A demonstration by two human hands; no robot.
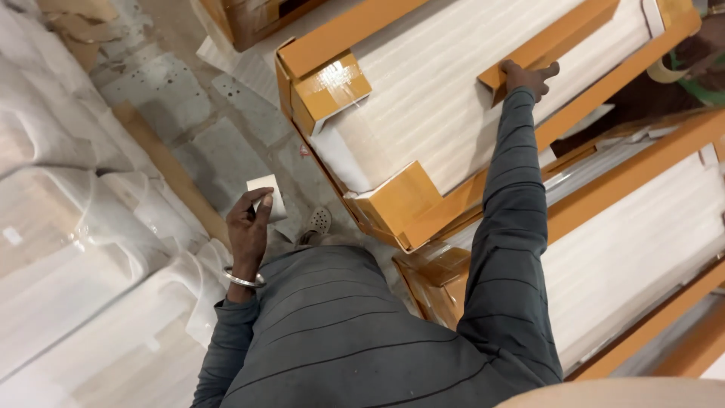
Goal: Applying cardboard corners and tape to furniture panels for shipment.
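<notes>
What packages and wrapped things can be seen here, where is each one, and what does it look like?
Large flat package: top middle, white foam wrap, orange cardboard edges and taped corners; the right hand rests on its cardboard strip.
Second flat package: lower right, same white wrap and orange edging.
Small pale piece: centre left, squarish, held in the left hand.
Wrapped bundles: left side, bulky, cloudy white plastic.

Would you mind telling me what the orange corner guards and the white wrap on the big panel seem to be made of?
The orange corner guards look like matte folded cardboard, with creased edges and glossy clear tape over one. The white ribbed wrap looks like soft foam sheet, judging by its fine ridges and dull sheen, though it could be padded paper. The right hand rests on an orange cardboard strip; the left hand holds a small pale piece.
</notes>
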